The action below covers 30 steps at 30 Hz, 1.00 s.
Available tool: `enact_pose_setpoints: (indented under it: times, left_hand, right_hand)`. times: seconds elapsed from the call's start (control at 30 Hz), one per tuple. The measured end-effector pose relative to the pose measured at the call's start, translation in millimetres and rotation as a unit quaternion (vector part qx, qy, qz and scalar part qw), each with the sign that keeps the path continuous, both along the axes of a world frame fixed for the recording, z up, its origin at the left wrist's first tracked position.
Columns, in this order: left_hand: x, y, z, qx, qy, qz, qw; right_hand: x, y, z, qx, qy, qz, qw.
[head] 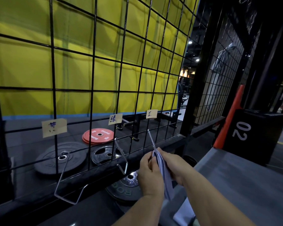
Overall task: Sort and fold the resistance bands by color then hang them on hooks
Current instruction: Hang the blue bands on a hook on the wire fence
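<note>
Two hands hold folded pale-blue band (165, 176) at tip of rightmost wire hook (151, 139) on black grid panel (95, 88); whether band is threaded on hook, cannot tell. Fingers of left hand (149, 175) curl, pinching band's upper edge; right hand (172, 167) grips it from other side. Paper label (152, 113) hangs above hook. Red weight plate (97, 136) lies on floor behind panel.

Bare left hand (149, 173), bare right hand (171, 167).

Hooks (121, 169) on grid (93, 90), label (54, 128) above each; plates (55, 160) on floor (23, 141) behind grid.
</note>
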State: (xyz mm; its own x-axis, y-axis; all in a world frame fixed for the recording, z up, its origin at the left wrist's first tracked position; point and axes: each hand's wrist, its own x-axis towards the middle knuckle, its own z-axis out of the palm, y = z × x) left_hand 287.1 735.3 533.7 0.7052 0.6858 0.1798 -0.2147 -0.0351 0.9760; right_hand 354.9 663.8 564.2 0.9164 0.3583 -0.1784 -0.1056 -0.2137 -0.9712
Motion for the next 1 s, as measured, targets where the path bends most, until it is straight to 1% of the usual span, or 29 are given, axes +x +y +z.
enact_pose_setpoints:
  times: [0.13, 0.3, 0.47, 0.7, 0.77, 0.83, 0.9, 0.97, 1.0]
  left_hand:
    - [-3, 2, 2, 0.017, 0.015, -0.015, 1.0]
    - [-8, 0, 1, 0.026, 0.016, -0.056, 0.998]
    - [-4, 5, 4, 0.055, 0.025, -0.084, 0.995]
    - [-8, 13, 8, 0.103, 0.038, -0.072, 0.991]
    - [-6, 16, 9, 0.129, 0.043, -0.068, 0.988]
    - [-7, 17, 11, 0.158, 0.063, -0.065, 0.983]
    - [-8, 17, 13, 0.177, 0.064, -0.063, 0.98]
    - [-9, 17, 16, 0.179, 0.049, -0.06, 0.981]
    - [-9, 17, 17, 0.161, 0.04, -0.061, 0.984]
  right_hand:
    - [-2, 1, 0, 0.018, -0.02, 0.009, 1.0]
    - [1, -1, -9, -0.049, -0.118, -0.001, 0.992]
    - [4, -1, -17, -0.075, -0.122, -0.033, 0.989]
    - [0, 0, -26, 0.009, -0.079, -0.022, 0.997]
    - [4, 0, -27, 0.015, -0.079, -0.02, 0.997]
    - [5, 0, -28, 0.041, -0.057, -0.011, 0.997]
    - [4, 0, -26, 0.063, -0.05, -0.007, 0.997]
    - [6, -2, -27, 0.064, -0.069, -0.024, 0.995]
    - [6, -2, -27, 0.068, -0.062, -0.02, 0.996]
